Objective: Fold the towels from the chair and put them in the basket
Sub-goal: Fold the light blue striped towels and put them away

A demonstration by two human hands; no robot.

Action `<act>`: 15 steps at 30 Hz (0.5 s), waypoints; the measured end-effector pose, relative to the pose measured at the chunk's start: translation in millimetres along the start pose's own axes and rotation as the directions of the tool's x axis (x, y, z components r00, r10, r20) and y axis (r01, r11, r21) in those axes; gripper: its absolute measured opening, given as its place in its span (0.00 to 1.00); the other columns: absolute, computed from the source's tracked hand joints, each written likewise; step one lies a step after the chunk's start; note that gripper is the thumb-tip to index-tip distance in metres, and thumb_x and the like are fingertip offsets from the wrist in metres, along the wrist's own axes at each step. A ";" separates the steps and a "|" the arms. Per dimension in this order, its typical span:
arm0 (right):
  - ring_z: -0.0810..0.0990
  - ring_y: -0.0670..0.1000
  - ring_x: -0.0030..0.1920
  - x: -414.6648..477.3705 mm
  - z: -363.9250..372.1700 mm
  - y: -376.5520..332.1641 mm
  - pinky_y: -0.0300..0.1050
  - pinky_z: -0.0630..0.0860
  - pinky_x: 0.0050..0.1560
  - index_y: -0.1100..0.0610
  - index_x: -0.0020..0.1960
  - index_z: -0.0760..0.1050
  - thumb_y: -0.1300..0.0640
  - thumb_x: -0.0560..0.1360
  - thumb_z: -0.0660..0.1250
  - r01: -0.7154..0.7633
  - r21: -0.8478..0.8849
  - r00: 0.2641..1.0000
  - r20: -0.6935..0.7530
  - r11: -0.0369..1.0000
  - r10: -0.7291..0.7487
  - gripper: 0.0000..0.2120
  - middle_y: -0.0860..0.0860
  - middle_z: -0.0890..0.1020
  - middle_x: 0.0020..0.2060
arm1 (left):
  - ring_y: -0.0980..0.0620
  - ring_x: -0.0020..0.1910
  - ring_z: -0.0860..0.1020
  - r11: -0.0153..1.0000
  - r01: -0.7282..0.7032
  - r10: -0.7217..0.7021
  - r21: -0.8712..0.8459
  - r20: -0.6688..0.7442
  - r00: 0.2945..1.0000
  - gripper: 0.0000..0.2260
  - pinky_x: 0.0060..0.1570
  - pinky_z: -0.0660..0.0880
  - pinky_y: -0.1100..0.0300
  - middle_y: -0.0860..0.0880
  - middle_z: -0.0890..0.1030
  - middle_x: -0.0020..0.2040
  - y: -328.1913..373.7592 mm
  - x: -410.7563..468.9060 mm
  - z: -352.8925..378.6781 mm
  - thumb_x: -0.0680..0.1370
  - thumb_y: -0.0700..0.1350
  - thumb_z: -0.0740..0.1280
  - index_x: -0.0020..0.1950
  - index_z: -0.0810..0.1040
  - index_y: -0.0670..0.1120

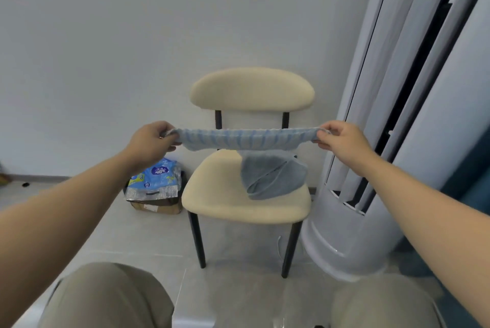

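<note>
Plain white wall behind a cream chair (pixel 246 195) mid-frame. Left hand (pixel 151 143) and right hand (pixel 342 139) each pinch an end of the striped blue towel (pixel 246 138), stretched taut above the seat; a grey towel (pixel 273 178) waits there. Soft, light, floppy stuff, so grab corners. No basket visible.

The striped towel (pixel 246 139) is ribbed, matt cloth with a nubbly surface. The grey towel (pixel 273 179) is plainer matt cloth. The chair (pixel 252 89) has smooth cream upholstery with a faint sheen, and its legs (pixel 197 240) look like black matt metal. The bag (pixel 156 179) is glossy, crinkled plastic. The box (pixel 156 207) is dull cardboard. The floor tiles (pixel 148 235) are smooth, slightly shiny.
</note>
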State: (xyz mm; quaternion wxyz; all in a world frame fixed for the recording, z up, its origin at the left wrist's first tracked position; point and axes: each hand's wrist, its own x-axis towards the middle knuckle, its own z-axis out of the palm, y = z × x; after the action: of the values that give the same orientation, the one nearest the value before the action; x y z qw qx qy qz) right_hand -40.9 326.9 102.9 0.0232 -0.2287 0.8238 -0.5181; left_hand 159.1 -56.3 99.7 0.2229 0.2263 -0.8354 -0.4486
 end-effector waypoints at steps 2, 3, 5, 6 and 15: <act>0.87 0.53 0.49 -21.3 7.9 27.2 0.61 0.81 0.59 0.50 0.44 0.83 0.53 0.79 0.70 -0.068 -0.077 0.996 0.050 0.995 0.072 0.06 0.49 0.87 0.42 | 0.45 0.47 0.85 0.994 0.034 -0.041 0.108 0.060 0.997 0.05 0.51 0.81 0.50 0.43 0.85 0.46 -24.0 -24.5 8.8 0.82 0.43 0.67 0.49 0.80 0.43; 0.86 0.54 0.48 -32.1 12.5 39.5 0.61 0.81 0.58 0.50 0.43 0.84 0.52 0.77 0.70 -0.098 -0.126 0.991 0.080 0.987 0.109 0.06 0.49 0.87 0.41 | 0.46 0.45 0.84 0.984 0.045 -0.061 0.175 0.091 0.994 0.05 0.47 0.80 0.53 0.44 0.85 0.45 -32.7 -37.5 13.4 0.81 0.44 0.68 0.47 0.80 0.45; 0.86 0.56 0.48 -53.2 22.3 58.2 0.62 0.81 0.57 0.49 0.42 0.84 0.49 0.72 0.71 -0.158 -0.172 0.977 0.114 0.972 0.179 0.05 0.51 0.87 0.40 | 0.47 0.42 0.81 0.957 0.035 -0.080 0.288 0.147 0.986 0.07 0.40 0.76 0.57 0.45 0.84 0.41 -46.2 -59.9 24.5 0.80 0.45 0.69 0.42 0.78 0.47; 0.86 0.56 0.47 -62.4 26.6 66.4 0.61 0.82 0.57 0.50 0.41 0.84 0.50 0.71 0.71 -0.187 -0.168 0.971 0.118 0.968 0.208 0.05 0.52 0.87 0.40 | 0.47 0.40 0.80 0.946 0.026 -0.085 0.324 0.168 0.982 0.09 0.37 0.74 0.59 0.46 0.82 0.39 -50.6 -70.1 30.2 0.80 0.45 0.69 0.40 0.77 0.47; 0.87 0.52 0.45 -95.3 30.1 76.2 0.58 0.83 0.56 0.53 0.40 0.85 0.57 0.74 0.67 -0.243 -0.167 0.959 0.107 0.956 0.262 0.09 0.51 0.87 0.39 | 0.53 0.33 0.75 0.923 0.035 -0.108 0.382 0.169 0.980 0.09 0.29 0.69 0.67 0.48 0.78 0.35 -50.3 -111.7 33.4 0.79 0.42 0.67 0.40 0.76 0.42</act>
State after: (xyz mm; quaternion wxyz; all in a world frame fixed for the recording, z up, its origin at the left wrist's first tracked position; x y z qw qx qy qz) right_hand 25.8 367.0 4.2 0.1245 -0.1551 0.8802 -0.4310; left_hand 238.0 5.0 21.4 0.0793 0.2523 -0.9143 -0.3067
